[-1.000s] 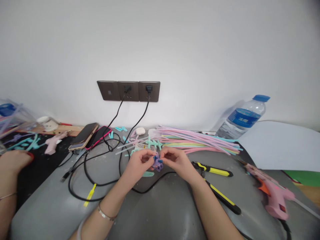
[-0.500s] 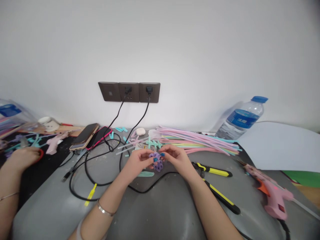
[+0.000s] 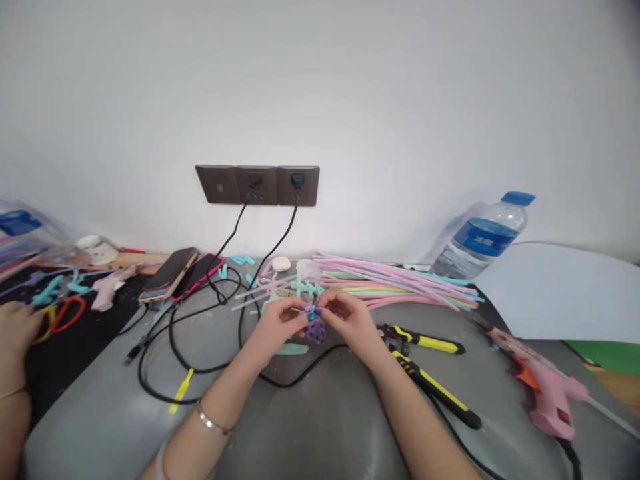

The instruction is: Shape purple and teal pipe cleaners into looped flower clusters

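Between my hands is a small purple pipe-cleaner piece (image 3: 311, 309), pinched by the fingertips. My left hand (image 3: 277, 328) grips it from the left, fingers closed. From the right, my right hand (image 3: 351, 321) closes thumb and finger on the same piece. Just below the fingertips shows a purple looped flower (image 3: 316, 332); whether it joins the held piece or lies on the table I cannot tell. A pale green flat strip (image 3: 293, 349) lies under my left hand. Behind the hands are turquoise pipe-cleaner shapes (image 3: 306, 287).
Pastel pipe cleaners (image 3: 400, 280) lie along the wall. Black-and-yellow pliers (image 3: 430, 383), a pink glue gun (image 3: 547, 387) and a water bottle (image 3: 487, 237) are at right. Black cables (image 3: 173, 337) loop at left near two phones (image 3: 170, 275). Another person's hand (image 3: 19, 327) is beside scissors (image 3: 63, 317).
My fingertips have drawn closer together and tilted the held purple piece, and the looped flower below shows more. The other person's hand has moved left, away from the scissors.
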Available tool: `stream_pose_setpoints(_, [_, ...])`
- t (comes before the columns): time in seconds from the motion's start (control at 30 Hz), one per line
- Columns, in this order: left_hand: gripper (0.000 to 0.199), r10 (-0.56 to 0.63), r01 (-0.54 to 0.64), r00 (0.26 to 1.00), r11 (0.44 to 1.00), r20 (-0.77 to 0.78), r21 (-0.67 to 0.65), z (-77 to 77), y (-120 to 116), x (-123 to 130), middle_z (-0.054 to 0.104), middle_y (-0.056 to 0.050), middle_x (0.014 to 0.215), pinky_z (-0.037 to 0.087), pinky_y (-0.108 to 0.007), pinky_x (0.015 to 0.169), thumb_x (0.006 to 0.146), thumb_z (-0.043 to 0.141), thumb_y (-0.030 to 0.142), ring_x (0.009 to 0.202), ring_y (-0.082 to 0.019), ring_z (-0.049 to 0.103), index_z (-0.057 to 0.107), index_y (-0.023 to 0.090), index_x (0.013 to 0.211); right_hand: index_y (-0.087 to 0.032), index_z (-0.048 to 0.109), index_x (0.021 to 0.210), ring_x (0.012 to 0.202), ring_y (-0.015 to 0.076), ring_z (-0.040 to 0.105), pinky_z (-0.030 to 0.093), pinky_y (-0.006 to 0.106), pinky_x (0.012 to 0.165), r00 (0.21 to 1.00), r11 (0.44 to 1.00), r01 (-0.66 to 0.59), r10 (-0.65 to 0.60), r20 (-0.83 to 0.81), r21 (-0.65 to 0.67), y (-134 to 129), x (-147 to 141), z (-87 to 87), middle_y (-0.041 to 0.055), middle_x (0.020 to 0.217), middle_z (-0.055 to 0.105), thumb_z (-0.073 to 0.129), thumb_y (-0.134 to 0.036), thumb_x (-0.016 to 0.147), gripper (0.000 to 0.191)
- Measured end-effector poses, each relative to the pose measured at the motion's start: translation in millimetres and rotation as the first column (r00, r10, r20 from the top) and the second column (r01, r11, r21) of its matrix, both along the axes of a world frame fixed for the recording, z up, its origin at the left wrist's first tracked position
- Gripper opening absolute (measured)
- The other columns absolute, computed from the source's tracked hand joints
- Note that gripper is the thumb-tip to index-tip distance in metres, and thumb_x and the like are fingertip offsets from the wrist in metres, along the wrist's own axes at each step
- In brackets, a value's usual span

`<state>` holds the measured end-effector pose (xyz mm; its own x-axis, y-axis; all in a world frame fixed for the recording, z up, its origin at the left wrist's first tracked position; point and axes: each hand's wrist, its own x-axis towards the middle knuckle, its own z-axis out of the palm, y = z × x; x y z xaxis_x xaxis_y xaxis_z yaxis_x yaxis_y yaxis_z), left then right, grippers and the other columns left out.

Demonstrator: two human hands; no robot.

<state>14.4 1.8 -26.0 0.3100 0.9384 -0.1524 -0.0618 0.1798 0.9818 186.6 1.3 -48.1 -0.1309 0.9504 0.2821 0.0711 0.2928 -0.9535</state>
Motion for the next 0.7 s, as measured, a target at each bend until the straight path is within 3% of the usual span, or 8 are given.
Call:
stream_pose_setpoints(0.2, [0.032, -0.025, 0.025, 0.999, 1.0, -0.037, 0.0, -0.7, 0, 0, 0.05, 0.004, 0.063, 0.05, -0.02, 0.049, 0.068, 0.073, 0.044, 0.055, -0.008, 0.049, 0.062, 0.015, 0.075, -0.02, 0.057, 0.081, 0.076, 0.0171, 0.055, 0.044, 0.028, 0.069, 0.985, 0.992, -0.041, 0.02, 0.172, 0.123, -4, 0, 6.3, 0.0033, 0.083, 0.059, 0.057, -0.018, 0.085, 0.005])
stream_pose_setpoints(0.4, [0.027, 0.071, -0.056, 0.993, 0.988, -0.097, 0.147, -6.7, 2, 2, 0.054, 0.003, 0.064, 0.048, -0.022, 0.047, 0.073, 0.067, 0.041, 0.05, -0.01, 0.05, 0.062, 0.016, 0.077, -0.021, 0.054, 0.081, 0.076, 0.0182, 0.053, 0.042, 0.03, 0.073, 0.967, 0.972, 0.026, -0.083, 0.24, 0.233, -8, -5, 10.1, 0.0028, 0.079, 0.056, 0.052, -0.015, 0.087, 0.009])
stream_pose_setpoints(0.57, [0.015, 0.194, -0.116, 0.952, 0.943, -0.235, 0.312, -8.3, 0, 4, 0.058, 0.001, 0.071, 0.044, -0.019, 0.046, 0.076, 0.062, 0.032, 0.053, -0.011, 0.05, 0.062, 0.017, 0.078, -0.021, 0.056, 0.08, 0.071, 0.0176, 0.055, 0.043, 0.028, 0.066, 0.964, 0.981, 0.116, -0.149, 0.221, 0.156, -8, -10, 4.5, 0.0023, 0.076, 0.06, 0.053, -0.018, 0.085, 0.007])
stream_pose_setpoints(0.7, [0.011, 0.262, -0.126, 0.922, 0.898, -0.284, 0.421, -10.5, -1, 4, 0.059, 0.001, 0.072, 0.044, -0.02, 0.056, 0.081, 0.057, 0.028, 0.063, -0.013, 0.055, 0.061, 0.018, 0.078, -0.019, 0.06, 0.081, 0.071, 0.0184, 0.06, 0.048, 0.029, 0.066, 0.979, 0.984, 0.171, -0.175, 0.106, 0.052, -9, -19, -1.0, 0.004, 0.077, 0.064, 0.055, -0.022, 0.083, 0.006])
